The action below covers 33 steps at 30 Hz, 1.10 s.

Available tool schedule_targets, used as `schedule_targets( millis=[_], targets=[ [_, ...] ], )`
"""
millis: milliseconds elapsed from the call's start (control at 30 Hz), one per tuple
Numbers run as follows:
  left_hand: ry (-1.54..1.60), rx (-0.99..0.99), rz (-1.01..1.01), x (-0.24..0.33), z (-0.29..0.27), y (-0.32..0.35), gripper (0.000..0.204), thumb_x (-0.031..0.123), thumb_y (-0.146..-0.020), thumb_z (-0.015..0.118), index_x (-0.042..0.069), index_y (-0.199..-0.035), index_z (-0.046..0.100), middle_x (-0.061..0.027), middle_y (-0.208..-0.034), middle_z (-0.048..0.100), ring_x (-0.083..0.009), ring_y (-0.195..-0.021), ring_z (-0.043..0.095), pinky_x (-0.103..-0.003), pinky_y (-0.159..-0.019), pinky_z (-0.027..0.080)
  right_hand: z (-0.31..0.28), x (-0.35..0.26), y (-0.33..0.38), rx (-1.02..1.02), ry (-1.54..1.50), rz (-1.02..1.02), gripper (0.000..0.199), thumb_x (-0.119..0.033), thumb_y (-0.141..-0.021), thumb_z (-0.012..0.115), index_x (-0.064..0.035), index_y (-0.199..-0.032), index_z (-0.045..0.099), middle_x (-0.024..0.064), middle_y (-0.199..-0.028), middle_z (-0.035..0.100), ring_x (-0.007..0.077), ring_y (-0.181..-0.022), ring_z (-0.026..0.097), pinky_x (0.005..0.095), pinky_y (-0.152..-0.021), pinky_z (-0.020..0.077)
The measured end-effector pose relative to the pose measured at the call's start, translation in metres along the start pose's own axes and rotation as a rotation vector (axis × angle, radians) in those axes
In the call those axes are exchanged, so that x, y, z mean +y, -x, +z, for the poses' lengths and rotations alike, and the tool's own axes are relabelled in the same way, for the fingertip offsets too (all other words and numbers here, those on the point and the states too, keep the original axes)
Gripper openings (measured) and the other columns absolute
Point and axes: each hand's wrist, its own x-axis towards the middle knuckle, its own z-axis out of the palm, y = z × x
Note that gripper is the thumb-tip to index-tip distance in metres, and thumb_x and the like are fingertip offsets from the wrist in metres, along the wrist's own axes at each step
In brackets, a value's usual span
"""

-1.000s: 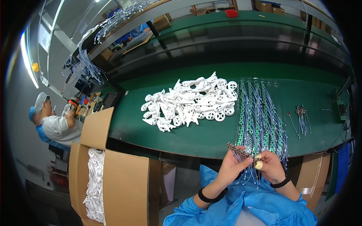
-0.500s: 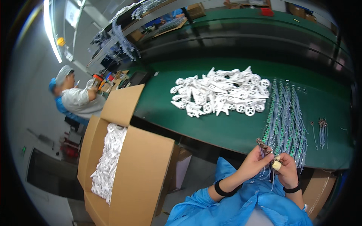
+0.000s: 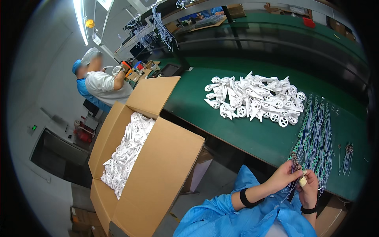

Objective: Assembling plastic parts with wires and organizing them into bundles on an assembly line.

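My left hand [image 3: 287, 174] is closed around a bunch of small round copper-coloured parts with thin wires [image 3: 294, 158], whose heads stick up above the fingers. Pressed close beside it, my right hand [image 3: 309, 184] pinches at the same bunch; what exactly lies between its fingertips is too small to make out. A pale yellow cover shows on one of its digits. Just beyond both hands, rows of green circuit boards with grey-blue wires [image 3: 316, 138] lie along the green bench [image 3: 229, 134]. Farther right is a small cluster of similar wired parts [image 3: 347, 158].
White plastic parts with spoked round ends [image 3: 256, 98] are heaped mid-bench. An open cardboard box [image 3: 158, 170] stands left of the bench, holding more white parts [image 3: 128, 154]. At the far left are two people [image 3: 104, 85]. A shelf carrying hanging wires [image 3: 162, 27] rises behind.
The view has swung left, so bench, box and heap sit farther right in the picture. Both hands stay together at the bunch, with slightly shifted fingers.
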Motion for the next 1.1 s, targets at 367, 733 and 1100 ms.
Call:
schedule_targets(
  millis=[367, 733, 1100],
  targets=[
    [0.053, -0.008, 0.054, 0.009, 0.006, -0.001, 0.022, 0.015, -0.094, 0.057, 0.004, -0.112, 0.049, 0.0004, -0.091, 0.056, -0.005, -0.079, 0.053, -0.02, -0.069, 0.045, -0.01, -0.002, 0.009, -0.018, 0.121, -0.05, 0.019, -0.012, -0.081, 0.07, -0.0039, -0.09, 0.055, -0.0017, -0.075, 0.056, 0.0022, -0.058, 0.046, 0.0165, -0.048, 0.033],
    [-0.216, 0.065, 0.221, 0.003, 0.023, -0.003, 0.041, 0.007, -0.093, 0.057, 0.004, -0.129, 0.037, 0.0003, -0.084, 0.052, -0.0037, -0.072, 0.051, -0.02, -0.061, 0.042, 0.0, -0.002, 0.013, 0.077, -0.058, 0.043, 0.023, -0.016, -0.084, 0.069, -0.0063, -0.095, 0.051, -0.0006, -0.076, 0.057, 0.0024, -0.057, 0.048, 0.0154, -0.045, 0.0335],
    [-0.054, 0.038, 0.084, -0.003, 0.01, -0.005, 0.03, 0.008, -0.093, 0.056, 0.003, -0.121, 0.045, -0.0003, -0.087, 0.052, -0.0037, -0.075, 0.051, -0.018, -0.063, 0.042, -0.003, -0.001, 0.012, 0.005, 0.081, -0.043, 0.023, -0.016, -0.083, 0.07, -0.0063, -0.095, 0.053, -0.0025, -0.076, 0.057, 0.0011, -0.055, 0.046, 0.0142, -0.045, 0.0328]
  ],
)
